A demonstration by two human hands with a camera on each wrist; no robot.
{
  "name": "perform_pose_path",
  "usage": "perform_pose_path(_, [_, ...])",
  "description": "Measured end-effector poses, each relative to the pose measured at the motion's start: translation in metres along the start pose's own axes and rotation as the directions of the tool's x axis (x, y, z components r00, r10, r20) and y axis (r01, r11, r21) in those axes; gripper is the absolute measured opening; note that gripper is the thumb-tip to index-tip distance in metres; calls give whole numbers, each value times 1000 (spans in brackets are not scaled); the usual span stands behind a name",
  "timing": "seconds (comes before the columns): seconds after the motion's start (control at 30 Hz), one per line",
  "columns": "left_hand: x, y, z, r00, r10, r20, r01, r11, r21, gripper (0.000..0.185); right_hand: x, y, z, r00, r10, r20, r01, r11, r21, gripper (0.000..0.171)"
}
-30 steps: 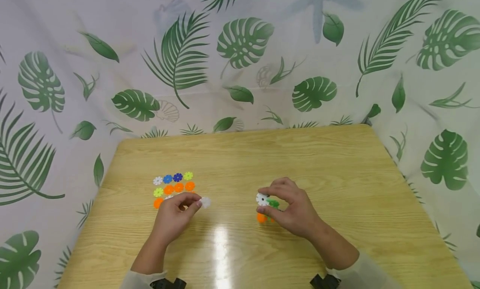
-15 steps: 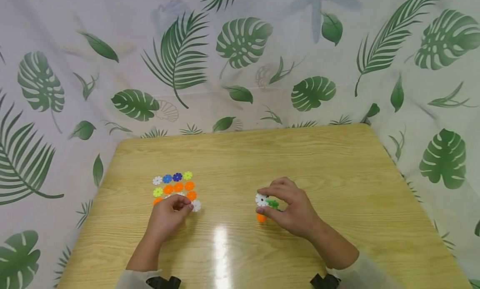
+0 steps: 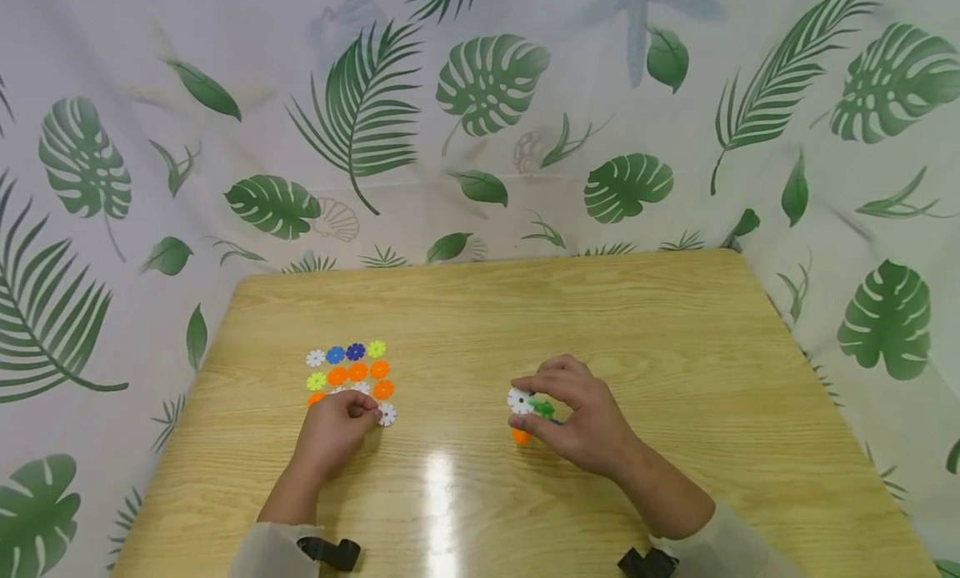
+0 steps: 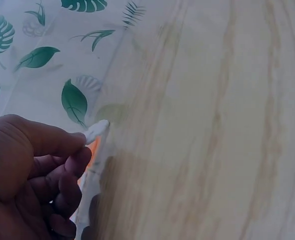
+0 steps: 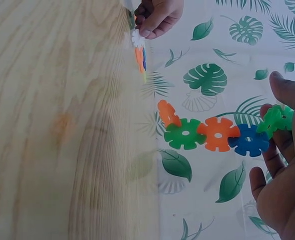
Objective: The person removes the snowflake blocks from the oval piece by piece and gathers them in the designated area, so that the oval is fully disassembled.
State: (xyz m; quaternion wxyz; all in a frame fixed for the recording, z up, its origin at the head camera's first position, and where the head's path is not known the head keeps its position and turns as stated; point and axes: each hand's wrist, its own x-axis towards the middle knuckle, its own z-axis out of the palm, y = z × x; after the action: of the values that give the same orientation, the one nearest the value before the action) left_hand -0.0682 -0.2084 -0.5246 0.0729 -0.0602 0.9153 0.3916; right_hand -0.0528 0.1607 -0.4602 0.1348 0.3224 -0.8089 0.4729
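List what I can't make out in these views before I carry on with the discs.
Right wrist view: the held end of the linked chain, covered by the right hand.
Head view: some lower-row flat discs, hidden by the left hand.
Left wrist view: the white disc's face, turned edge-on; most of the orange piece, behind the left hand.

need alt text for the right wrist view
Right hand holding a chain of linked orange, green and blue discs. Farther off, the left hand pinches a white disc; wooden table and leaf-print cloth behind.
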Motion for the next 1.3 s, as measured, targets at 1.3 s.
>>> perform_pose_path(1.3, [-19, 52, 6, 979, 195, -58, -200, 975, -97, 6, 0, -4, 2, 1000, -19, 21, 19, 1000, 8, 39])
